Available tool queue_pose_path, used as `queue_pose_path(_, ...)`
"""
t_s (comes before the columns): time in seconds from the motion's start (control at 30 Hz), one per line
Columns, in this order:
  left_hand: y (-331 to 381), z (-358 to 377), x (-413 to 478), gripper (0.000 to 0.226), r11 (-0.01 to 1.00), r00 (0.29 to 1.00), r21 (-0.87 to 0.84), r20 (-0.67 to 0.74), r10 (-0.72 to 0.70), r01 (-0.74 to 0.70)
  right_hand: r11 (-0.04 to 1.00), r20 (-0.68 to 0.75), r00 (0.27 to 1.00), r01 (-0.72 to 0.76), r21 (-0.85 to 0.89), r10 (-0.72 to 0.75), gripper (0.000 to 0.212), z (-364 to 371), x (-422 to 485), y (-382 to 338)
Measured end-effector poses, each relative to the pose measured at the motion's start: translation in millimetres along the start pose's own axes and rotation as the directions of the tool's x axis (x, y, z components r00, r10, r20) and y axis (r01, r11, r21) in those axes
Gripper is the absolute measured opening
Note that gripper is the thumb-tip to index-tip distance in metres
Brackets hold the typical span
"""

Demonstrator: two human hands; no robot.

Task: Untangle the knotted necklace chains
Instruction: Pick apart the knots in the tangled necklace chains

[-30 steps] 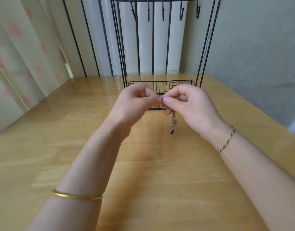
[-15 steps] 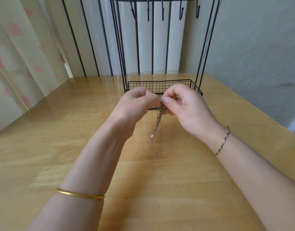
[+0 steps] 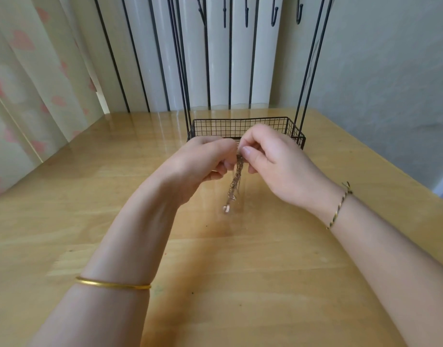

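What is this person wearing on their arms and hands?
Both forearms are bare, with no sleeves in view. The left arm carries a thin plain gold bangle, up the forearm from the left hand. Behind the right hand, the wrist has a slim twisted cord bracelet in gold and dark strands, knotted. No gloves; no rings show.

Left hand (image 3: 203, 159) and right hand (image 3: 273, 161) pinch tangled necklace chains (image 3: 236, 181) above wooden table (image 3: 240, 271); blurred ends dangle.

chains (image 3: 234, 182) between both hands above table (image 3: 65, 196), rack (image 3: 243, 126) behind
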State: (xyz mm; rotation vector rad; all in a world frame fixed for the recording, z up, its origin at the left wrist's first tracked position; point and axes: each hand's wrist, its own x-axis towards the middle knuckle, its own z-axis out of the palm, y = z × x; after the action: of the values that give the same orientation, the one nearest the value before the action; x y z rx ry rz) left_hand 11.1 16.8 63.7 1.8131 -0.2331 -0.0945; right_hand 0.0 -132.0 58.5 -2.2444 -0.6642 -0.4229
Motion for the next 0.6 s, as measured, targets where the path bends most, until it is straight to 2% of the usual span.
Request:
queue_pose_path(0.1, -2, 1, 3, 0.014, 0.998, 0.997, -0.054, -0.073, 0.035, -0.039, 0.998, 0.065, 0.997, -0.033, 0.060, 0.029, 0.015, -2, 2, 1)
queue_pose_path(0.2, -2, 4, 5, 0.004, 0.994, 0.993, -0.062, -0.087, 0.081, -0.087, 0.989, 0.097, 0.993, -0.086, 0.120, 0.074, 0.017, -6, 2, 3)
queue_pose_path(0.37, -6, 3, 2, 0.012, 0.995, 0.997, 0.063, 0.035, 0.069, -0.071, 0.981, 0.049, 0.999, 0.002, -0.196, 0.007, 0.011, -12, 1, 6)
queue_pose_path(0.43, -4, 1, 0, 0.015, 0.989, 0.995, 0.124, 0.063, 0.074, -0.082, 0.991, -0.015, 1.000, 0.001, -0.131, -0.003, 0.011, -12, 1, 5)
queue_pose_path(0.5, -1, -2, -2, 0.019, 0.973, 0.992, 0.207, 0.091, 0.089, -0.107, 0.999, -0.029, 0.999, -0.042, 0.018, 0.042, 0.015, -9, 2, 5)
queue_pose_path(0.6, 1, -4, -3, 0.016, 0.938, 0.986, 0.306, 0.046, 0.160, -0.166, 0.964, 0.085, 0.984, -0.170, 0.202, 0.156, 0.021, -3, 2, 3)
